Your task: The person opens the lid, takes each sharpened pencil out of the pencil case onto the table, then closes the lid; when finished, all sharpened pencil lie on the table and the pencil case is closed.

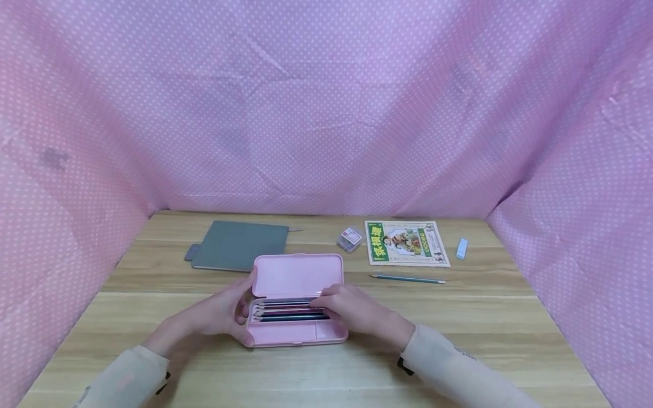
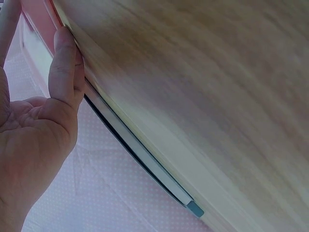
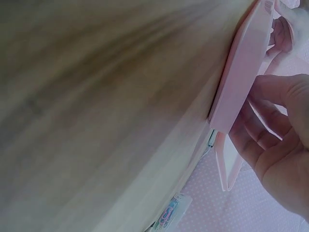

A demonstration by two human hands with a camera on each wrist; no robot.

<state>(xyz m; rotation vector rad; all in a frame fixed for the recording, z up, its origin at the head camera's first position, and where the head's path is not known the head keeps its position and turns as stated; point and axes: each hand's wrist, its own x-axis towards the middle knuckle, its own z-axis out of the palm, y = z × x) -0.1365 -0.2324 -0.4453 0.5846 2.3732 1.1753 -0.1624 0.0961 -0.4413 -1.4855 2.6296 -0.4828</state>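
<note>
Gripping the left end of the open pink pencil case [image 1: 280, 334]: left hand [image 1: 221, 311], thumb at the near corner, index finger well apart from it at the edge of the raised lid [image 1: 298, 276], other fingers bent.

Right hand [image 1: 354, 309]: fingers bent over the right ends of the pencils; tips partly hidden, so pinching or merely pressing cannot be told.

Pencils [image 1: 291, 318]: several, side by side in the long rear compartment, points to the left. In front, 2 further compartments, the longer at left.

Handling note, as judged: good work here means the left hand bracing the case against sliding and light right fingertips laying the pencils flat and parallel, with points off the end wall and no shaft crossing the hinge line.

Case location: near middle of the wood-grain table [image 1: 459, 340], its lid beside the notebook.

Beyond:
- Grey-green notebook [image 1: 242, 243], tab at its left.
- Small clear box [image 1: 350, 239], white label; contents too small to tell.
- Booklet [image 1: 408, 243], green title strip, illustrated cover.
- Loose teal pencil [image 1: 408, 279], 1, near the booklet's lower edge.
- Eraser [image 1: 461, 248], apparently; pale blue and white.
- Pink polka-dot curtain [image 1: 326, 113], behind.
</note>
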